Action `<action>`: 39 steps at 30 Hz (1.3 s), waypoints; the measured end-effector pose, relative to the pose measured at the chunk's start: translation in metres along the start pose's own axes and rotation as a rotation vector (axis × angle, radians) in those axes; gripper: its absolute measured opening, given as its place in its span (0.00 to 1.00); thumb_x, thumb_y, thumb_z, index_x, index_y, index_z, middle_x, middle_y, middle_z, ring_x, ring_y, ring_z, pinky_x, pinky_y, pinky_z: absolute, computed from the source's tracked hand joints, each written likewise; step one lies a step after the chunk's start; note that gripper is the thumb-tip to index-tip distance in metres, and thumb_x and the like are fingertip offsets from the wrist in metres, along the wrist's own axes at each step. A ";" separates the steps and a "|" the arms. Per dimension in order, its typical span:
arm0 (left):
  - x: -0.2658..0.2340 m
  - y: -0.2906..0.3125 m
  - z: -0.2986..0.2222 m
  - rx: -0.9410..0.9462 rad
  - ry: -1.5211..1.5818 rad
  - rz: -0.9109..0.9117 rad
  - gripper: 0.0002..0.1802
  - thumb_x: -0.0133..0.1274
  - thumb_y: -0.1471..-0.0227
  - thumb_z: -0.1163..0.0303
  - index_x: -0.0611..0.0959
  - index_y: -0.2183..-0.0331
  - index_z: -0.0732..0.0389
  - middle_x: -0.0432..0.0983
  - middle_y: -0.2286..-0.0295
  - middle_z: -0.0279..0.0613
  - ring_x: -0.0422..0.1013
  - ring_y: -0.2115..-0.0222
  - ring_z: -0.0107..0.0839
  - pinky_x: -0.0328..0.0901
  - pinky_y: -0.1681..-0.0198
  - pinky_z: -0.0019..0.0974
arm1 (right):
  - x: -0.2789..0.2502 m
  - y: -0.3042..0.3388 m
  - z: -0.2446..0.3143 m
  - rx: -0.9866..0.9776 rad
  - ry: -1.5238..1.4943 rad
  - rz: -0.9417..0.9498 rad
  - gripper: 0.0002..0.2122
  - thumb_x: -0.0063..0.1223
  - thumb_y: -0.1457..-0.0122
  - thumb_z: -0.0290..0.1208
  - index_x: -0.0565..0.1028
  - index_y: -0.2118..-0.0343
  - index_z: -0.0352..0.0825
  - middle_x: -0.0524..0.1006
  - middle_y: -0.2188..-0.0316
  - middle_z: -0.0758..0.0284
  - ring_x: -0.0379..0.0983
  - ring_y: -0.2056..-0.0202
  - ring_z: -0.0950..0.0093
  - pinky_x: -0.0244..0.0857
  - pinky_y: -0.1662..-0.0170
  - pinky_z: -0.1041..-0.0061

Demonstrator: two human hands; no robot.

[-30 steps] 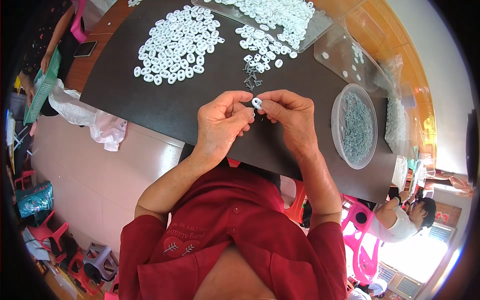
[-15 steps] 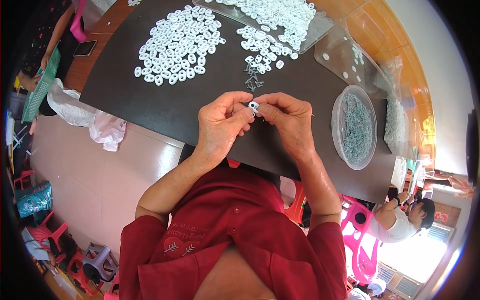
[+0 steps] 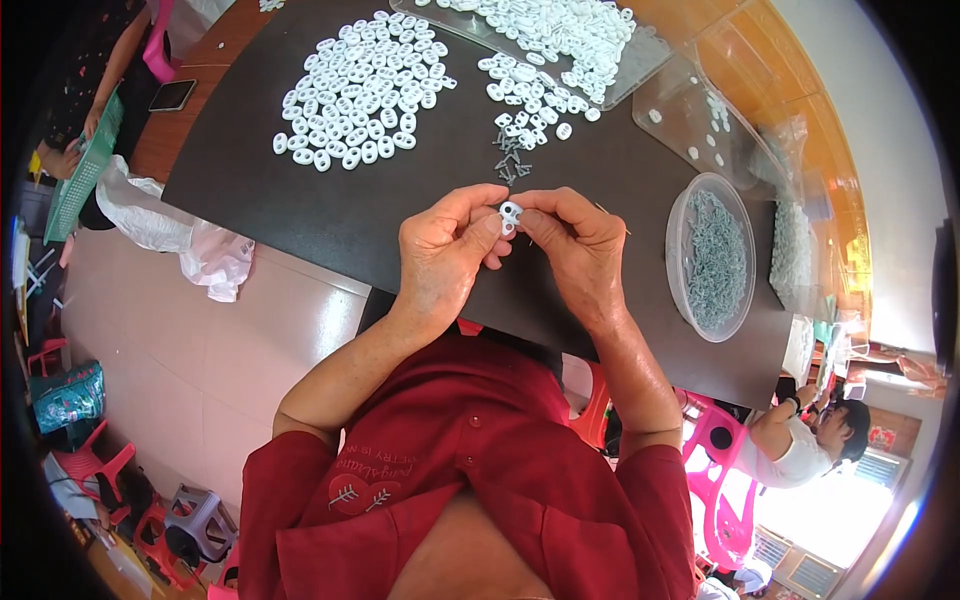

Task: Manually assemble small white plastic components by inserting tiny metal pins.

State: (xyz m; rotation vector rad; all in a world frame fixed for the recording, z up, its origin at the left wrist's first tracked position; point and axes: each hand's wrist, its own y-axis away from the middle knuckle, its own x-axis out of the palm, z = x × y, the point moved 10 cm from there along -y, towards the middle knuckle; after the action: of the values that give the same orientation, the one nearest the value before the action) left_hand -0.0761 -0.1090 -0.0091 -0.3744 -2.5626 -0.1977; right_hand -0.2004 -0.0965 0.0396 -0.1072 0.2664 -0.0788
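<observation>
Between my hands, near the table's front edge, is a small white oval plastic piece with two holes (image 3: 509, 217). My left hand (image 3: 445, 248) pinches it from the left with thumb and forefinger. From the right, the thumb and forefinger of my right hand (image 3: 578, 245) close on the same piece. Just beyond my fingertips lies a small heap of grey screws (image 3: 511, 160). Behind the screws sit several loose white pieces (image 3: 530, 95). A large spread of similar white oval pieces (image 3: 365, 90) covers the table's far left.
A round clear tub of grey screws (image 3: 718, 258) stands at the right. Clear trays, one heaped with white pieces (image 3: 580, 45) and another holding a few (image 3: 690, 125), are at the back. A phone (image 3: 173, 96) lies far left, near another person's hands on a green basket (image 3: 85, 170).
The white piece has turned between my fingers, so both holes now show. My right thumb has drawn back slightly from its face.
</observation>
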 end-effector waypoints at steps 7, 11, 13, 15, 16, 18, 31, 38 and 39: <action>-0.002 0.001 -0.002 0.051 0.054 -0.041 0.14 0.49 0.47 0.80 0.75 0.57 0.72 0.76 0.72 0.41 0.70 0.76 0.23 0.67 0.72 0.25 | 0.005 0.004 0.015 -0.074 0.200 0.019 0.09 0.56 0.50 0.18 0.77 0.65 0.29 0.75 0.72 0.70 0.71 0.72 0.83 0.66 0.67 0.82; 0.002 0.000 -0.007 0.106 0.066 -0.010 0.13 0.47 0.46 0.81 0.74 0.57 0.72 0.75 0.71 0.40 0.68 0.76 0.19 0.65 0.74 0.23 | 0.007 0.012 0.030 -0.236 0.336 -0.057 0.14 0.59 0.55 0.17 0.76 0.63 0.29 0.72 0.69 0.68 0.71 0.73 0.81 0.66 0.70 0.82; 0.002 0.001 -0.007 0.106 0.056 -0.015 0.13 0.47 0.46 0.81 0.75 0.57 0.72 0.75 0.71 0.40 0.68 0.76 0.19 0.65 0.74 0.23 | 0.007 0.013 0.033 -0.281 0.368 -0.062 0.14 0.60 0.55 0.17 0.75 0.62 0.29 0.71 0.69 0.67 0.71 0.73 0.80 0.66 0.70 0.82; 0.002 0.001 -0.008 0.105 0.047 -0.020 0.12 0.47 0.46 0.81 0.75 0.58 0.72 0.75 0.72 0.40 0.68 0.76 0.19 0.64 0.74 0.22 | 0.008 0.015 0.035 -0.325 0.401 -0.068 0.14 0.60 0.55 0.17 0.75 0.62 0.29 0.71 0.69 0.66 0.71 0.73 0.80 0.66 0.70 0.82; 0.002 0.001 -0.007 0.075 0.035 -0.031 0.12 0.48 0.47 0.81 0.76 0.59 0.72 0.75 0.73 0.39 0.68 0.77 0.20 0.65 0.73 0.23 | 0.008 0.016 0.034 -0.340 0.399 -0.066 0.15 0.60 0.55 0.17 0.75 0.62 0.30 0.71 0.69 0.66 0.71 0.73 0.79 0.66 0.71 0.82; 0.001 0.001 -0.007 0.047 0.023 -0.041 0.12 0.49 0.48 0.81 0.77 0.60 0.73 0.75 0.75 0.39 0.68 0.78 0.22 0.65 0.72 0.24 | 0.008 0.016 0.034 -0.354 0.397 -0.064 0.15 0.60 0.55 0.18 0.75 0.61 0.30 0.72 0.70 0.65 0.71 0.73 0.79 0.66 0.71 0.81; -0.001 0.001 -0.007 0.023 0.039 -0.018 0.11 0.49 0.48 0.80 0.77 0.61 0.72 0.76 0.74 0.39 0.70 0.78 0.19 0.66 0.74 0.22 | 0.016 0.024 0.054 -0.575 0.570 -0.134 0.16 0.59 0.56 0.17 0.74 0.61 0.28 0.74 0.72 0.64 0.67 0.74 0.70 0.62 0.72 0.74; -0.002 0.002 -0.009 0.041 0.058 -0.065 0.11 0.50 0.48 0.80 0.78 0.61 0.72 0.76 0.75 0.38 0.69 0.78 0.19 0.66 0.73 0.23 | 0.018 0.027 0.057 -0.612 0.608 -0.178 0.15 0.59 0.56 0.18 0.74 0.62 0.28 0.74 0.72 0.62 0.66 0.74 0.68 0.62 0.72 0.73; -0.003 0.003 -0.009 0.041 0.058 -0.067 0.11 0.50 0.48 0.80 0.78 0.61 0.72 0.76 0.75 0.38 0.69 0.78 0.19 0.66 0.73 0.23 | 0.018 0.027 0.056 -0.611 0.606 -0.175 0.15 0.59 0.56 0.18 0.74 0.62 0.28 0.74 0.72 0.62 0.66 0.74 0.68 0.62 0.72 0.73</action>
State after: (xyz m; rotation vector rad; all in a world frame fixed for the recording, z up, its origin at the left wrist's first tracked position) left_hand -0.0687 -0.1088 -0.0028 -0.2636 -2.5197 -0.1782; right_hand -0.1662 -0.0662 0.0850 -0.7212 0.8833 -0.2027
